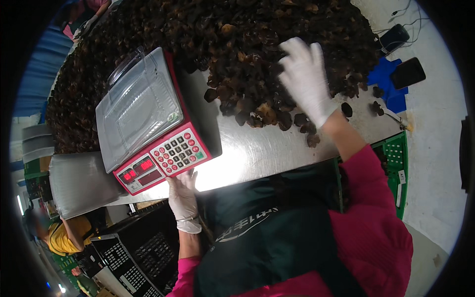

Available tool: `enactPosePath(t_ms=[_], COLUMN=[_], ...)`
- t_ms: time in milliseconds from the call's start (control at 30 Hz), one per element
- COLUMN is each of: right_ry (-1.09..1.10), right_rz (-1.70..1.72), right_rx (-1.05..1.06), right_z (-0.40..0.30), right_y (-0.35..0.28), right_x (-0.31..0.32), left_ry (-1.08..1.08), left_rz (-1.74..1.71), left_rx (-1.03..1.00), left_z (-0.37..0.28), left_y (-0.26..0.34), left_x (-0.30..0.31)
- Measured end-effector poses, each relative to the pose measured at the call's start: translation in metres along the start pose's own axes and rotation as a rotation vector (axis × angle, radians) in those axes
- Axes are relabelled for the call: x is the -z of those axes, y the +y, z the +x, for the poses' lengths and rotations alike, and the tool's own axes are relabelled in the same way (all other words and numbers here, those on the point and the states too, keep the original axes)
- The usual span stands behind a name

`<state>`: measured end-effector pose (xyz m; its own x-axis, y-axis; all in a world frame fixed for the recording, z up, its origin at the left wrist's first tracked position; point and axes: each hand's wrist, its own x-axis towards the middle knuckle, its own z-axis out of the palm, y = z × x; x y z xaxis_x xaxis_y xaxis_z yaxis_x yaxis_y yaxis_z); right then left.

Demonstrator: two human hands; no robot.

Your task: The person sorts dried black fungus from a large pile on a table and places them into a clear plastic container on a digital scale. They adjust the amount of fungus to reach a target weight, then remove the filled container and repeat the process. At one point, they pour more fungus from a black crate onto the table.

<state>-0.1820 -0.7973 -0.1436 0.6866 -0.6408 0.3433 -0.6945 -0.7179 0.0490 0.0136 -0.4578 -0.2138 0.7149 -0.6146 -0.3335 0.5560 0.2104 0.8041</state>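
Observation:
Both my hands wear white gloves. My right hand [306,80] is over the near part of a large heap of dark wood ear mushrooms [256,63], fingers spread; whether its fingertips touch them cannot be told. My left hand [182,196] is at the metal table's [237,159] near edge, just below a red digital scale [163,159] with a lit display; its fingertips are partly hidden and no object shows in it. On the scale's metal pan lies a clear plastic tray [139,107], tilted across it.
Stacked clear trays [83,182] stand left of the scale. A phone [408,73] lies on blue cloth [389,87] at the right. Black crates [130,260] and a green crate [399,174] flank me. People in yellow [65,237] and pink [98,4] are at the left.

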Motion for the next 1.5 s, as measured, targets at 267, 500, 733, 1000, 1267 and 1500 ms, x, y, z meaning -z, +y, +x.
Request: enactPosePath(t_ms=[267, 500, 733, 1000, 1267, 1500], right_ry=[0.475, -0.247, 0.056, 0.16, 0.126, 0.042], right_rz=[0.709, 0.669, 0.693, 0.931, 0.902, 0.964], right_rx=[-0.347, 0.057, -0.223, -0.499, -0.521, -0.615], right_z=[-0.043, -0.135, -0.064, -0.034, -0.054, -0.059], right_y=[0.036, -0.094, -0.051, -0.005, 0.0, -0.008], right_x=[0.055, 0.005, 0.02, -0.002, 0.007, 0.015], left_ry=[-0.298, -0.428, -0.415, -0.311, -0.353, -0.368], left_rz=[0.31, 0.173, 0.041, 0.434, 0.452, 0.504], left_rx=[0.303, 0.49, 0.428, -0.015, -0.026, -0.092], left_z=[-0.038, -0.017, 0.007, -0.01, -0.002, -0.006], left_y=[-0.024, -0.037, -0.04, -0.058, -0.064, -0.068], left_x=[-0.079, -0.113, -0.118, -0.118, -0.114, -0.112])
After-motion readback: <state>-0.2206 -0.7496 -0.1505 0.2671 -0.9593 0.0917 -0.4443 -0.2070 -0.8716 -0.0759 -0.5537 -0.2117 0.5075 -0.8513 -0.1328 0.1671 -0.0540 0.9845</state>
